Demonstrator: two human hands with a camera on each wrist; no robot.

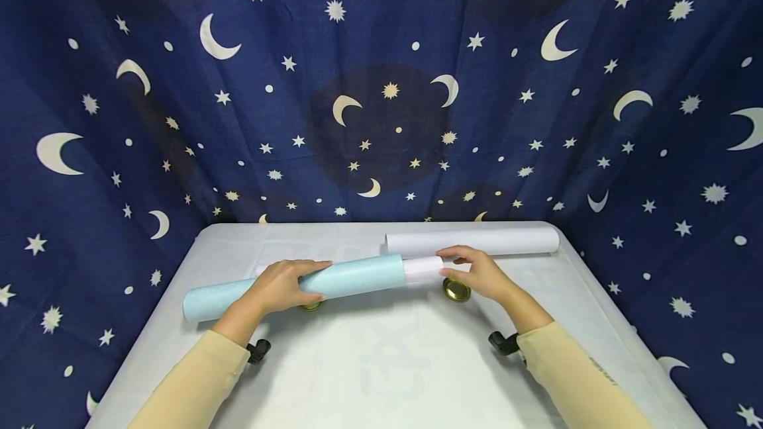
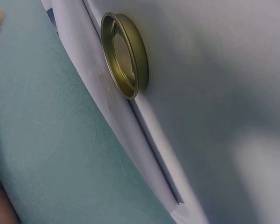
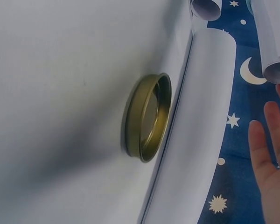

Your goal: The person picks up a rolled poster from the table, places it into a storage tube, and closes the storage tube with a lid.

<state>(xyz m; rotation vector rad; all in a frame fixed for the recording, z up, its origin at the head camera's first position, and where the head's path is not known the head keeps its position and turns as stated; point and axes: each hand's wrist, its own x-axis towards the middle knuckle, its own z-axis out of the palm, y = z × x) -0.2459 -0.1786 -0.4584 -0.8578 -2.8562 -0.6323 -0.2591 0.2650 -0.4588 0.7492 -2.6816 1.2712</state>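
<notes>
Light-blue tube point(image 1: 363, 277) in left hand point(image 1: 281, 286), centre-left of head view.
Left fingers grasp it mid-length; white roll point(image 1: 422, 270) sticks out its right end, right hand point(image 1: 481, 277) at the tip, can't tell if pinching.

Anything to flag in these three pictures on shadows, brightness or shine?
Head view: bright, with soft-edged shadows on the white table; left wrist view: dimmer, a broad shadow right of the gold lid, the pale blue roll cut off by the frame; right wrist view: a diagonal shadow left of another gold lid, its inside shiny.
</notes>
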